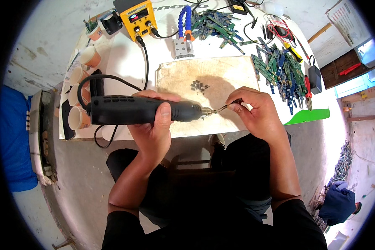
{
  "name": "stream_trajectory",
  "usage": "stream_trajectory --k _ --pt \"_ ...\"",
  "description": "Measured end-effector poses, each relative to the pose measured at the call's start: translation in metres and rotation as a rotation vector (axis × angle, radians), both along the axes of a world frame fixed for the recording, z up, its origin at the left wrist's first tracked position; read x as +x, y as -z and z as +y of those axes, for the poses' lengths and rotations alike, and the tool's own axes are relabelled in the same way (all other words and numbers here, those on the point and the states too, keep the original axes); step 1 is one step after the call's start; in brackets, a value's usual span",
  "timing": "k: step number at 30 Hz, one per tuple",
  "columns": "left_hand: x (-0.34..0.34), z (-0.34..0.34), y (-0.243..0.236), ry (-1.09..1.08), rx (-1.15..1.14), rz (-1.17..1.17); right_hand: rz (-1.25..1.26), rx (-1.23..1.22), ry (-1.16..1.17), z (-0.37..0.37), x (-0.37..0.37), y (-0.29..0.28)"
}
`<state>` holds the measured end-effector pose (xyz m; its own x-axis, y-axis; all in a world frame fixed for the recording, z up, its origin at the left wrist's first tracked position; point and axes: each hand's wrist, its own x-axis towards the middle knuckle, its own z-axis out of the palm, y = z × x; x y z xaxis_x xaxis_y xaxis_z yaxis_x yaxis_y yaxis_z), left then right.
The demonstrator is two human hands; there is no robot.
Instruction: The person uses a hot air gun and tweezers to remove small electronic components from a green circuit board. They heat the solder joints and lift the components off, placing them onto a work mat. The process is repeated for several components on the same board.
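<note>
My left hand [154, 137] is wrapped around a black hot air gun [125, 110], held level above the table edge with its metal nozzle [207, 111] pointing right. Pinched in the fingers of my right hand [256, 110] is a pair of tweezers [223, 108], its tips close to the nozzle's mouth. Whether the tweezers grip anything is too small to tell. Beneath both hands lies a worn, tan work board [175, 75]. A little pile of small dark chips [199, 86] sits on it, beyond the nozzle.
A yellow soldering station [138, 18] stands at the back left, near a row of paper cups [80, 118]. Heaps of green circuit strips [281, 68] lie to the right and back. Red-handled pliers [308, 89] rest at the right. Another person [337, 204] is bent over at far right.
</note>
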<state>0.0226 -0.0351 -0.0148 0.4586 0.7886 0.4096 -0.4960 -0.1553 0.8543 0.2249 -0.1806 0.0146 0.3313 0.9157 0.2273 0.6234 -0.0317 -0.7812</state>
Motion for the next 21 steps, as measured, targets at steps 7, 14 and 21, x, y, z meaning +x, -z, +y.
stream_trajectory --k 7,14,21 --pt "-0.0008 0.0014 -0.0004 0.006 0.033 0.012 0.006 -0.005 0.007 0.0002 -0.0009 -0.0002" --pt "-0.0006 0.0017 0.0006 0.006 0.06 0.025 0.003 -0.018 0.01 0.0003 -0.0007 -0.0005" --pt "-0.0006 0.0014 -0.0007 0.014 0.044 0.015 -0.003 -0.016 0.005 0.0002 -0.0009 -0.0014"
